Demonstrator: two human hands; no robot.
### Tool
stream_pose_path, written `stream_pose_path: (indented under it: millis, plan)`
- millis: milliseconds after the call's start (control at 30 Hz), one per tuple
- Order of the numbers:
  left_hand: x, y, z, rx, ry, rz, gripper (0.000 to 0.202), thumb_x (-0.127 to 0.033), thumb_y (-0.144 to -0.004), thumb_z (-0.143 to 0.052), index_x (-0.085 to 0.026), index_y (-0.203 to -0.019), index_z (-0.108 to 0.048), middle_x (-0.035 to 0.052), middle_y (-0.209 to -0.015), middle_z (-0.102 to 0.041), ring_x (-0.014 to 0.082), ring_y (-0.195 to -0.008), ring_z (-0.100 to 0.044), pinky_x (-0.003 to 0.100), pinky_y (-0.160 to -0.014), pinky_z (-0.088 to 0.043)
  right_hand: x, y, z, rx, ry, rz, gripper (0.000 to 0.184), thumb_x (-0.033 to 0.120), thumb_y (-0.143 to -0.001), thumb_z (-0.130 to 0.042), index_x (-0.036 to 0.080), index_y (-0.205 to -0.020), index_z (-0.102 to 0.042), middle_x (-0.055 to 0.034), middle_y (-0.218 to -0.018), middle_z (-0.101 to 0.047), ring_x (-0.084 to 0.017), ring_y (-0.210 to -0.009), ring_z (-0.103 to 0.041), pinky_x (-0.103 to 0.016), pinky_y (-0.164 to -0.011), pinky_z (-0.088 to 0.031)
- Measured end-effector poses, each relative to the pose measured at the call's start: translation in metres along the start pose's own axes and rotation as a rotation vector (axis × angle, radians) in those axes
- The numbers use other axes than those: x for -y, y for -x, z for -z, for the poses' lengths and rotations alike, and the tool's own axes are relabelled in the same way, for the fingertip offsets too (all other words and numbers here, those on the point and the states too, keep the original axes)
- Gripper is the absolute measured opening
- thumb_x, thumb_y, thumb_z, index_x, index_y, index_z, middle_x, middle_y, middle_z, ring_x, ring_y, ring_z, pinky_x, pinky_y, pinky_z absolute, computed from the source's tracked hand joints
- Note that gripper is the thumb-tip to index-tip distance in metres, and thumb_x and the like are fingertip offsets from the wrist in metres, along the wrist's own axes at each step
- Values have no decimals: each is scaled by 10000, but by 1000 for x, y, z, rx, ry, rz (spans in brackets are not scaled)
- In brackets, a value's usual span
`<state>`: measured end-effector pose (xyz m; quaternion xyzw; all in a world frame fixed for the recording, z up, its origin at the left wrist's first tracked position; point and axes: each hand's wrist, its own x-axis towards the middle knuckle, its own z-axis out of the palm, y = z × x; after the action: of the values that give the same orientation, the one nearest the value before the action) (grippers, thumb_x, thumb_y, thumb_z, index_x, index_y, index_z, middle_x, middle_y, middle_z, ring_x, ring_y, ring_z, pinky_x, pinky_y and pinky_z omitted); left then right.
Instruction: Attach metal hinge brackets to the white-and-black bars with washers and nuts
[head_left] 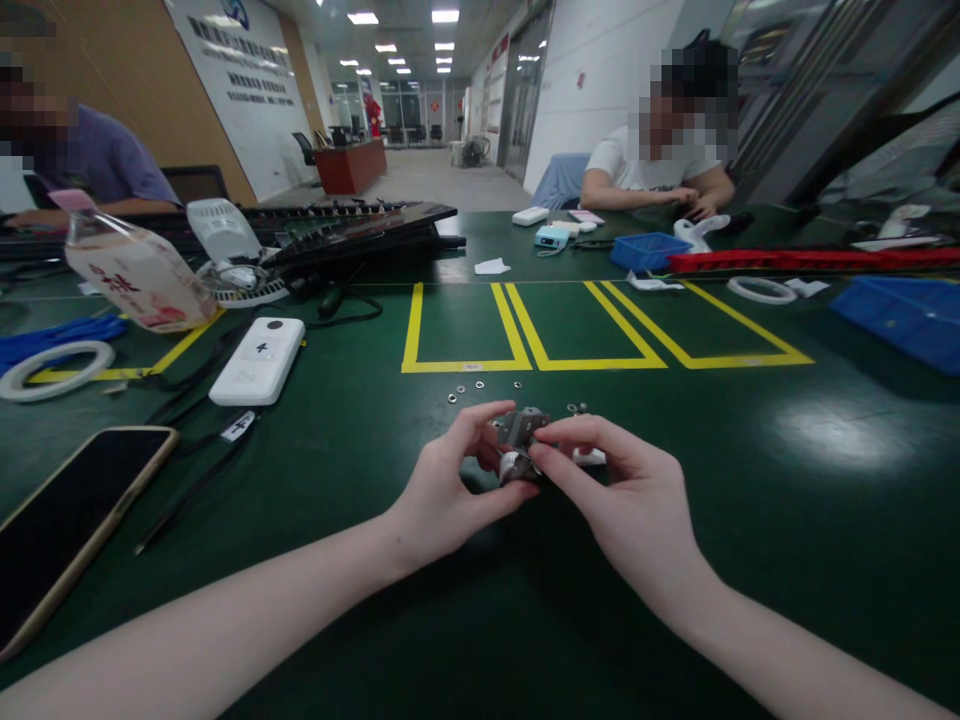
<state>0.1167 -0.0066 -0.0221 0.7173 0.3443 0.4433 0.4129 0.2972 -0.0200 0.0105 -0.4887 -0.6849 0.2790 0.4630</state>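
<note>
Both my hands meet over the green table (675, 560) around a small grey metal part (519, 430). My left hand (450, 490) pinches it from the left with thumb and fingers. My right hand (622, 490) grips it from the right, fingertips on its lower shiny end. Several small washers (480, 385) lie loose on the table just beyond the part. A small white piece (589, 457) lies behind my right fingers.
A phone (67, 520) lies at near left, with a white power bank (259, 360), black cables, a tape roll (52, 365) and a bottle (135, 275) beyond. Yellow taped boxes (540, 330) mark the middle. Blue bins (900, 315) and a red rail stand right. Two people sit across.
</note>
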Motion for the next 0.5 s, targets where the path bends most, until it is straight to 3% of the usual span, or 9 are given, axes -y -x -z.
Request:
stream_pose_path:
  millis: [233,500]
  plan:
    - [2,2,-2,-45,-10,14,648,-151,-781,-735,-260,-1331,-410,47,-1143,-627,175,-887,-648,329,-792,-546,4,3,-8,-13,-182,-99,119,262,-866,-660,185,-934,-721,-33,-902,-674,-155,-771,-652,-246,-656,-569]
    - [1,1,0,-58,-48,-12,619,-151,-801,-714,-273,-1330,-418,41,-1132,-624,182,-915,-641,332,-799,-546,4,7,-8,-82,-134,6,122,204,-866,-669,208,-984,-699,-9,-945,-671,-135,-839,-643,-237,-733,-565]
